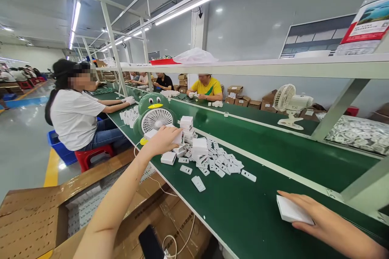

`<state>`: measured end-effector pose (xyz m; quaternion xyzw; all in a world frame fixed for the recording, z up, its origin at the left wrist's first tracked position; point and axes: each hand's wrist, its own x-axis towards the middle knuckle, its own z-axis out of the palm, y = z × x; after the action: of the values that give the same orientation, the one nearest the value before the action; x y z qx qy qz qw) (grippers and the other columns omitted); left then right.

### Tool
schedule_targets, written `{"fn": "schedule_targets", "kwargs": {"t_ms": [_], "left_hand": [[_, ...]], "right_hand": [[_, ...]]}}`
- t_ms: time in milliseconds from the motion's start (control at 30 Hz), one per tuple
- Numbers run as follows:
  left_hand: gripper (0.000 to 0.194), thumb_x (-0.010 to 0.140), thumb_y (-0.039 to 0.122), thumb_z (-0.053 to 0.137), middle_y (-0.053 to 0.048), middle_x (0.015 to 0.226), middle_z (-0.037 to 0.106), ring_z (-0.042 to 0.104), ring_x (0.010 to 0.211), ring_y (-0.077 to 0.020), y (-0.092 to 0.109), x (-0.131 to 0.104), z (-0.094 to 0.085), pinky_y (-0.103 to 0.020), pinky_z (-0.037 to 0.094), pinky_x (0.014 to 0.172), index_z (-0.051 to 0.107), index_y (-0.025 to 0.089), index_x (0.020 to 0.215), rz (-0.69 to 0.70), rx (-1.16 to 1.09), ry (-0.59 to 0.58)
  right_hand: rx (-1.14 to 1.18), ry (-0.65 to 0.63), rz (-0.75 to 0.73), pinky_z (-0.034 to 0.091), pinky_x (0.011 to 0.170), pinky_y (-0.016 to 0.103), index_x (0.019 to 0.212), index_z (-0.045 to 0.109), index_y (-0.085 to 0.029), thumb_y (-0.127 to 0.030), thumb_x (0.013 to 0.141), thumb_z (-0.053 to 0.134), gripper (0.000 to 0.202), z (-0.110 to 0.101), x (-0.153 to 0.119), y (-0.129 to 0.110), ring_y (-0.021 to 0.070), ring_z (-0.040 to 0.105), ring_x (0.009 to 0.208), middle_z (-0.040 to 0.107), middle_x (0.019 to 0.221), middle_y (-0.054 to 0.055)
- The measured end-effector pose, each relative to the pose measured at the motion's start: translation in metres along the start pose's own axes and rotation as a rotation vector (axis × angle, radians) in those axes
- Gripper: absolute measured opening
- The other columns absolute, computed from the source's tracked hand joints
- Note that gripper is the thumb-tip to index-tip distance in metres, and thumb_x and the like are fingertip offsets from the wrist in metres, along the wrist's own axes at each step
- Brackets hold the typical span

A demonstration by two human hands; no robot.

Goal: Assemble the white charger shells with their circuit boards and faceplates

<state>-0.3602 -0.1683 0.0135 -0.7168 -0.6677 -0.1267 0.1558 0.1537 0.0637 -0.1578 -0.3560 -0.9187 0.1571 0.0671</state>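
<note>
My right hand [316, 214] grips a white plastic case [292, 210] by its edges, just above the right part of the green bench [243, 214]. Farther off, my left hand [164, 141] curls around another white plastic case [178, 137] beside the stacked cases; my own fingers partly hide it. Stacked white cases [199, 147] stand right of that hand. Flat white cover plates [223, 161] with small slots lie in a loose heap around the stack. One single plate [198, 183] lies nearer the bench's front edge.
A green cartoon-shaped fan [156, 115] stands behind my left hand. An open cardboard box [60, 210] and a dark phone [151, 243] are below the bench edge. A co-worker in a white shirt [75, 117] sits at left. A white shelf beam [243, 68] crosses overhead.
</note>
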Motion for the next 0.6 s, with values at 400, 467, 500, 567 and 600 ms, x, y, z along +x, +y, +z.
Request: {"fn": "schedule_targets", "kwargs": {"t_ms": [400, 467, 500, 567, 600], "left_hand": [[0.037, 0.100, 0.039, 0.067, -0.011, 0.133, 0.062, 0.061, 0.122, -0.0285, -0.037, 0.008, 0.081, -0.053, 0.052, 0.106, 0.062, 0.016, 0.129, -0.186, 0.154, -0.069], [0.036, 0.101, 0.039, 0.065, -0.011, 0.132, 0.061, 0.060, 0.122, -0.0287, -0.053, -0.004, 0.069, -0.053, 0.051, 0.106, 0.062, 0.016, 0.128, -0.331, 0.164, 0.032], [0.036, 0.101, 0.040, 0.064, -0.012, 0.132, 0.061, 0.059, 0.123, -0.0293, -0.063, -0.012, 0.063, -0.054, 0.050, 0.107, 0.061, 0.016, 0.128, -0.431, 0.173, 0.092], [0.038, 0.101, 0.040, 0.064, -0.013, 0.134, 0.059, 0.058, 0.124, -0.0306, -0.083, -0.026, 0.054, -0.056, 0.049, 0.107, 0.060, 0.016, 0.129, -0.628, 0.172, 0.189], [0.038, 0.101, 0.040, 0.064, -0.013, 0.134, 0.059, 0.058, 0.124, -0.0308, -0.092, -0.033, 0.052, -0.056, 0.049, 0.106, 0.060, 0.015, 0.129, -0.705, 0.156, 0.214]], "right_hand": [[0.112, 0.043, -0.003, 0.051, 0.113, 0.055, 0.142, 0.051, -0.063, -0.058, 0.080, 0.070, 0.065, 0.033, -0.005, 0.022, 0.0397, 0.054, 0.138, 0.062, 0.146, -0.007], [0.139, 0.018, 0.012, 0.051, 0.112, 0.056, 0.142, 0.056, -0.058, -0.057, 0.081, 0.070, 0.062, 0.035, -0.001, 0.024, 0.0410, 0.056, 0.135, 0.063, 0.145, 0.000], [0.145, 0.017, 0.009, 0.051, 0.112, 0.056, 0.142, 0.057, -0.057, -0.057, 0.082, 0.069, 0.061, 0.036, 0.001, 0.025, 0.0406, 0.057, 0.134, 0.063, 0.145, 0.002], [0.150, 0.031, -0.015, 0.053, 0.110, 0.053, 0.143, 0.056, -0.058, -0.057, 0.085, 0.068, 0.059, 0.040, 0.005, 0.028, 0.0384, 0.059, 0.133, 0.063, 0.145, 0.003], [0.149, 0.039, -0.036, 0.054, 0.108, 0.051, 0.143, 0.056, -0.058, -0.057, 0.085, 0.067, 0.059, 0.042, 0.007, 0.029, 0.0371, 0.061, 0.131, 0.063, 0.145, 0.003]]}}
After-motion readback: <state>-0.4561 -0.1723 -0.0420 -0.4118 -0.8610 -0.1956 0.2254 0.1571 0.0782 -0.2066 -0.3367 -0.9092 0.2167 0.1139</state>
